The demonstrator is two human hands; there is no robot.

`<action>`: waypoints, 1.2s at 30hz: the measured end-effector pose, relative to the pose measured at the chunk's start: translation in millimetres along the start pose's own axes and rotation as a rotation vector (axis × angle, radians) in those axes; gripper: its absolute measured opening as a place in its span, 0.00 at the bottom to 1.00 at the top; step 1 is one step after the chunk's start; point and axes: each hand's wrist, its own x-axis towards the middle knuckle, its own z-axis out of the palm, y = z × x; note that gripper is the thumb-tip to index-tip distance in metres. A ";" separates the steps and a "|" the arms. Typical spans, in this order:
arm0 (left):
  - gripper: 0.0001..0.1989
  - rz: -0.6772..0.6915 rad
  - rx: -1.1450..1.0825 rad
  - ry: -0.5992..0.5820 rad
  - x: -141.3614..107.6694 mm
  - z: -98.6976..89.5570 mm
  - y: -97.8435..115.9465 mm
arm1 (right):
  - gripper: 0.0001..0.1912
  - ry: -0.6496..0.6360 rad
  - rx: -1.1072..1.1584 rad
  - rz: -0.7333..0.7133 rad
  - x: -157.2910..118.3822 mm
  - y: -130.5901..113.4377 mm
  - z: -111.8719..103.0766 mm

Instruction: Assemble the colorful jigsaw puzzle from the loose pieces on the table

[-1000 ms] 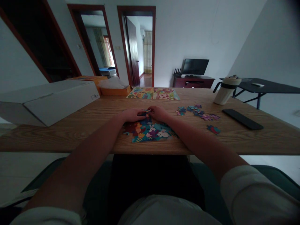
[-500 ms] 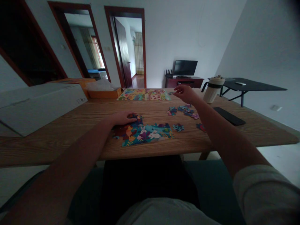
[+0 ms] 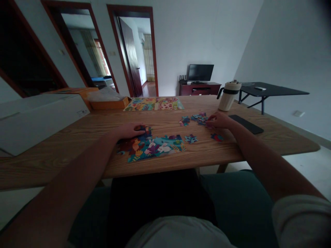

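A partly joined puzzle (image 3: 160,146) with white rabbits lies near the table's front edge. My left hand (image 3: 130,131) rests at its upper left corner, fingers apart on the dark blue part. My right hand (image 3: 219,120) is at the right side of a pile of loose pieces (image 3: 199,117), its fingertips pressed together at the pile; whether a piece is between them is too small to tell. Nearer to me lie a red and blue piece (image 3: 216,137) and a light blue cluster (image 3: 190,138). Another small cluster (image 3: 184,121) sits left of the pile.
A colourful picture sheet (image 3: 155,104) lies at the far side of the wooden table (image 3: 165,120). Orange box (image 3: 111,104) and white box (image 3: 43,120) stand at the left. On the right are a cream bottle (image 3: 227,98) and a black flat object (image 3: 246,124).
My right hand has come back from beside the picture sheet to the pile of loose pieces. My left hand stays on the puzzle. The view has shifted slightly.
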 end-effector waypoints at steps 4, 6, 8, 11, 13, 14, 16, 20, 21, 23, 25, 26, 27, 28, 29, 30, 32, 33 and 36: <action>0.39 0.005 0.013 -0.014 -1.3 -1.4 1.6 | 0.21 0.022 -0.117 -0.118 2.1 -9.6 6.1; 0.41 -0.022 0.026 -0.014 -3.3 -2.7 3.4 | 0.24 0.020 -0.132 -0.110 2.7 -7.9 9.9; 0.43 -0.037 0.029 0.003 -6.0 -4.1 4.6 | 0.26 0.013 -0.108 -0.114 3.2 -2.9 13.8; 0.43 -0.041 0.011 0.049 -10.3 -6.9 3.4 | 0.32 0.029 -0.036 -0.128 4.9 5.6 17.8; 0.42 -0.054 -0.009 0.083 -12.8 -9.2 0.8 | 0.37 0.034 0.012 -0.100 6.0 9.1 18.1; 0.41 -0.064 -0.019 0.095 -13.8 -10.4 -0.8 | 0.39 0.035 0.032 -0.071 6.2 9.9 17.5; 0.41 -0.076 -0.033 0.107 -14.8 -12.4 -4.0 | 0.39 0.040 0.050 0.007 5.4 10.0 14.8; 0.42 -0.085 -0.037 0.087 -14.3 -14.3 -8.0 | 0.32 0.025 0.039 0.118 1.1 8.5 8.6; 0.42 -0.088 -0.031 0.081 -14.1 -14.4 -8.1 | 0.29 0.012 0.040 0.115 0.1 8.7 7.7; 0.41 -0.090 -0.024 0.073 -14.4 -14.4 -7.3 | 0.25 -0.006 0.047 0.095 -0.8 10.1 6.9; 0.39 -0.093 -0.036 0.072 -15.2 -14.5 -6.0 | 0.22 -0.009 0.052 0.081 -0.2 12.4 7.1; 0.39 -0.094 -0.044 0.073 -15.6 -14.6 -5.5 | 0.22 -0.010 0.053 0.079 0.6 13.7 7.4; 0.38 -0.093 -0.046 0.073 -15.8 -14.8 -5.2 | 0.21 -0.012 0.054 0.079 1.4 14.7 7.6; 0.38 -0.090 -0.043 0.077 -15.8 -14.9 -5.2 | 0.20 -0.013 0.053 0.078 2.3 15.6 7.8; 0.38 -0.088 -0.034 0.079 -15.6 -15.1 -5.6 | 0.20 -0.009 0.050 0.078 3.0 16.1 7.8; 0.38 -0.088 -0.023 0.077 -15.2 -15.3 -6.2 | 0.19 -0.004 0.044 0.079 3.6 16.2 7.6; 0.38 -0.096 -0.008 0.068 -14.2 -15.5 -7.7 | 0.18 0.003 0.032 0.082 4.1 15.4 6.8; 0.38 -0.100 -0.006 0.061 -13.7 -15.6 -8.3 | 0.18 0.004 0.028 0.083 4.1 14.7 6.3; 0.39 -0.088 0.004 0.057 -13.1 -15.8 -8.8 | 0.17 -0.006 0.026 0.104 3.7 12.6 5.3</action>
